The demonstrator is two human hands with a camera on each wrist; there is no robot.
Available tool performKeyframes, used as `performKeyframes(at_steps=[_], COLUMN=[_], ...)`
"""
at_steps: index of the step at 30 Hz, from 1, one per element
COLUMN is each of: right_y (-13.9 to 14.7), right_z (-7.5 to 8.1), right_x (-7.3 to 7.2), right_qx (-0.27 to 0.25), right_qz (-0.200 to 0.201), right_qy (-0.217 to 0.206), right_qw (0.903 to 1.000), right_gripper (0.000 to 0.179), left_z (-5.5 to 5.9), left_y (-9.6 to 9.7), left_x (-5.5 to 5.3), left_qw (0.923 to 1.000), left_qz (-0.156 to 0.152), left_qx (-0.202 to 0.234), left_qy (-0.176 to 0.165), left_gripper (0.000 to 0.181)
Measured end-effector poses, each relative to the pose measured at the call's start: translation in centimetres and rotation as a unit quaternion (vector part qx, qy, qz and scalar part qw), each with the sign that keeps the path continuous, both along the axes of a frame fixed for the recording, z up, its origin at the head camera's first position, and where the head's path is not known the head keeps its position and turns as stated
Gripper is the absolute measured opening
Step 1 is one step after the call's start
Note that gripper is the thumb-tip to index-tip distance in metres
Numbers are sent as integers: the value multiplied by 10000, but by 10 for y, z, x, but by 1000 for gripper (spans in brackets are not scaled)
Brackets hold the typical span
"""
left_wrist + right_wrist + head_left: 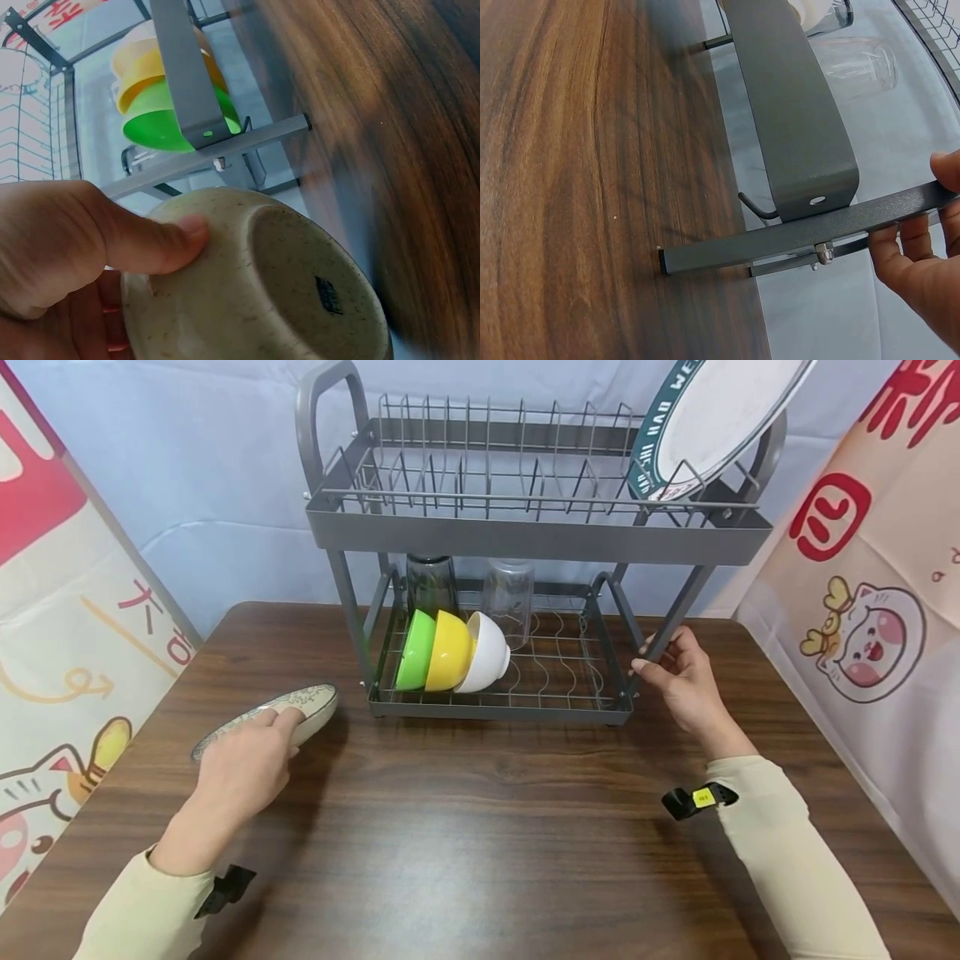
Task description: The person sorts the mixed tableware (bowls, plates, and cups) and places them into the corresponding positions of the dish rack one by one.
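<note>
My left hand (249, 762) grips a speckled beige bowl (318, 706), thumb on its outer wall. The bowl is tilted on its side to the left of the grey two-tier dish rack (540, 539); in the left wrist view its foot ring and a dark stamp (328, 295) show. My right hand (690, 689) holds the rack's front right leg (802, 234) between thumb and fingers. On the lower tier a green bowl (415, 652), a yellow bowl (448, 652) and a white bowl (486, 653) lean nested on their sides at the left.
Behind the bowls stand a dark glass (431, 583) and a clear glass (510, 597). A large white plate with a green lettered rim (660, 427) leans at the upper tier's right end. The rack stands on a brown wooden table (480, 827), with printed cloths (862, 610) at the sides.
</note>
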State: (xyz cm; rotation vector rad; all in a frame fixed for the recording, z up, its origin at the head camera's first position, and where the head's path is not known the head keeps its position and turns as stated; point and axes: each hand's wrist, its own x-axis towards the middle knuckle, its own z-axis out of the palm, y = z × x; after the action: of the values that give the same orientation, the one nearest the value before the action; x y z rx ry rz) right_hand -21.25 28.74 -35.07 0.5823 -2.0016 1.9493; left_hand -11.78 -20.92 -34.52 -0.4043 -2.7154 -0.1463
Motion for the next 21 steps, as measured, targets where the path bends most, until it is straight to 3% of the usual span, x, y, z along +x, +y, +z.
performKeyframes(at_steps=[8,15,21], right_y=[0,-2,-2], right_z=[1,1,0], right_x=[1,0,1], right_qx=[15,-127,-123], right_qz=[18,31,-9], right_qy=[-14,-43,24], right_qw=[10000,9999,9999], right_gripper=[28,27,27], left_z=[5,11,19], left_y=[-9,-8,-4], left_x=[3,2,1], left_qw=[9943,9859,9741], left_qz=[489,343,477], left_qx=[943,1575,2083], left_qy=[-60,443,737], left_gripper=[38,35,34])
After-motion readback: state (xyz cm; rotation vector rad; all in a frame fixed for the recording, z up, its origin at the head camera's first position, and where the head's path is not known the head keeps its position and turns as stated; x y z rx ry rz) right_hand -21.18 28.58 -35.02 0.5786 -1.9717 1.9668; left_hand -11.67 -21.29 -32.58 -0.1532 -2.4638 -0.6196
